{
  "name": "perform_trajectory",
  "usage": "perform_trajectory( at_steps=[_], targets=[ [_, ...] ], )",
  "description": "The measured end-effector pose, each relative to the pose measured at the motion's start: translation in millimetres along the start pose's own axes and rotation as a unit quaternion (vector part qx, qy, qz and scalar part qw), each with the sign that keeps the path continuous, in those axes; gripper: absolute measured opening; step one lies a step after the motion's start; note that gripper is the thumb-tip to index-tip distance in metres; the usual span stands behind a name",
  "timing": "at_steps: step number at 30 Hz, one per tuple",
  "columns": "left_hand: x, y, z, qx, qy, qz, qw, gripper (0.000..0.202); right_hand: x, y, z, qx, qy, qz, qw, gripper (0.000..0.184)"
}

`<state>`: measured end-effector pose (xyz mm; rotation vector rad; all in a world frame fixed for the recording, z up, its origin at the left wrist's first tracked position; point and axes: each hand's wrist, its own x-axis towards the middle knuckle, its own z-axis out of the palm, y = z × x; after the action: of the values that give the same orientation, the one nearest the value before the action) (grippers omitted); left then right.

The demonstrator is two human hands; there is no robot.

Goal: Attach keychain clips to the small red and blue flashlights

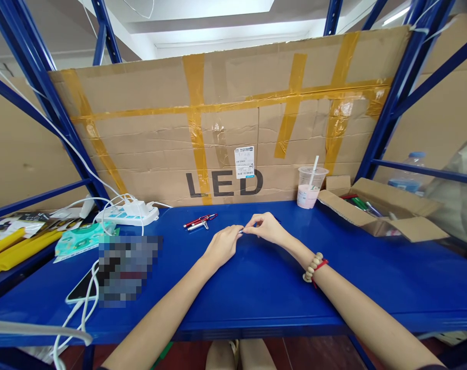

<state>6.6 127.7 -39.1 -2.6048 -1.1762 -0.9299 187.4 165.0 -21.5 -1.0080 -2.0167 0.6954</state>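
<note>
Over the middle of the blue shelf top, my left hand and my right hand meet at the fingertips. Between their pinched fingers shows a small shiny metallic piece. It is too small to tell its kind, and my fingers hide most of it. Just left of my hands lie a red pen and a silver pen-like piece with a clip. A dark blue slim thing pokes out behind my right hand, mostly hidden by it.
A plastic cup with a straw stands at the back right, beside an open cardboard box holding pens. At left are a power strip, white cables, a phone and a green packet. Cardboard walls the back.
</note>
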Motion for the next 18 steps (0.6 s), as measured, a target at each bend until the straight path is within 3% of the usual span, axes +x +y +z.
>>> perform_trajectory(
  at_steps=[7, 18],
  targets=[
    [0.4, -2.0, 3.2, -0.026, 0.025, 0.002, 0.999, 0.021, 1.3, -2.8, -1.7, 0.039, -0.009, 0.045, 0.998, 0.04],
    [2.5, 10.0, -5.8, -0.101, -0.022, -0.057, 0.993, 0.018, 2.1, -2.3, -5.4, 0.039, -0.027, 0.035, 0.998, 0.04]
  ],
)
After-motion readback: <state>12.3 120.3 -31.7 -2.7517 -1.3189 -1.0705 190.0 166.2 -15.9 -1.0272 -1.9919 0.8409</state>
